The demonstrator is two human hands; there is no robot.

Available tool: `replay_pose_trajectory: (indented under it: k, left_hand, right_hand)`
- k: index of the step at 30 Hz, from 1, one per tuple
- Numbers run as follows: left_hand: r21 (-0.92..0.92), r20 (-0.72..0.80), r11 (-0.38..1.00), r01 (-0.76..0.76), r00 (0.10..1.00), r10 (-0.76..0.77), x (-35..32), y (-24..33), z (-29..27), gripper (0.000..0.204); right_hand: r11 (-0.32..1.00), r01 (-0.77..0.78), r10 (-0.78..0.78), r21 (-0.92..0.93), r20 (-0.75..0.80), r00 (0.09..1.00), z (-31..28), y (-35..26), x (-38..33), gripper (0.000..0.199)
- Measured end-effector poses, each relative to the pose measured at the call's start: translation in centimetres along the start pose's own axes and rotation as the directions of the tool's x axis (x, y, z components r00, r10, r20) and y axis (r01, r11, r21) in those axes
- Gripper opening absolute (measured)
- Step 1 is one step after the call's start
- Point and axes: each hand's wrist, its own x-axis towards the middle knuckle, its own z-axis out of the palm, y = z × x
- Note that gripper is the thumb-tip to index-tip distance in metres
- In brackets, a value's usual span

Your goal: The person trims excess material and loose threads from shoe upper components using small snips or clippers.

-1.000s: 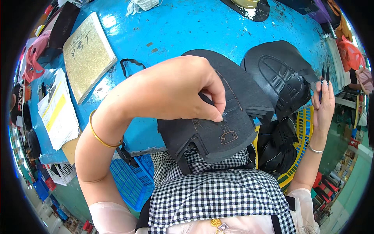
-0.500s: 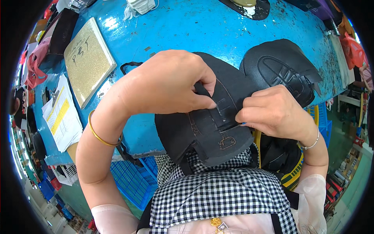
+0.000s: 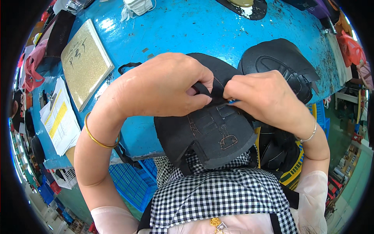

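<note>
A black shoe upper (image 3: pixel 206 126) with brown stitching lies in front of me, its near edge over my checked apron (image 3: pixel 218 191). Between the thumb and fingers of my left hand (image 3: pixel 167 85) is pinched a black strap (image 3: pixel 201 88) that rises from the upper. My right hand (image 3: pixel 265 91) is closed beside it, fingertips against the upper near the strap's base. A small blue thing (image 3: pixel 233 101) peeks out under those fingers; its kind is hidden. Another black upper (image 3: pixel 280 64) rests on the table to the right.
The blue table (image 3: pixel 175 35) carries a gold-covered book (image 3: pixel 87 62) and clipped papers (image 3: pixel 58 121) at left, and a white mask (image 3: pixel 138 6) at the back. Below its near edge are a blue basket (image 3: pixel 134 185) and a yellow basket (image 3: pixel 294 173) holding black pieces.
My right hand has moved up and left, from the upper's right side to the strap beside my left fingers. The left hand keeps its pinch, almost unmoved.
</note>
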Motion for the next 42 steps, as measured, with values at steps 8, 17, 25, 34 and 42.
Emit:
replay_pose_trajectory:
  k: [8,17,25,34,42]
  left_hand:
    - [-0.035,0.034,0.999,-0.034,0.999,0.035,-0.4,-0.4,0.1,0.009]
    - [-0.077,-0.06,0.994,-0.077,0.996,0.073,-0.7,-0.9,0.9,0.008]
    - [-0.186,-0.178,0.98,0.077,0.978,-0.11,-2.0,0.0,0.2,0.01]
    - [-0.445,-0.388,0.894,0.047,0.89,-0.24,-3.9,-0.1,-1.5,0.012]
    - [-0.434,-0.537,0.895,-0.104,0.827,-0.165,-4.7,1.3,-2.7,0.015]
  right_hand:
    - [0.988,-0.073,0.075,0.139,-0.005,0.997,0.0,0.4,0.9,0.029]
    - [0.983,-0.055,0.051,0.175,0.026,0.998,0.1,1.1,1.6,0.028]
    - [0.974,-0.12,0.141,0.195,-0.096,0.985,-1.4,0.2,0.3,0.027]
    - [0.902,0.083,-0.067,-0.423,0.054,0.996,1.9,-7.0,0.2,0.028]
    - [0.992,-0.063,0.084,0.11,-0.206,0.975,1.6,-3.7,1.2,0.013]
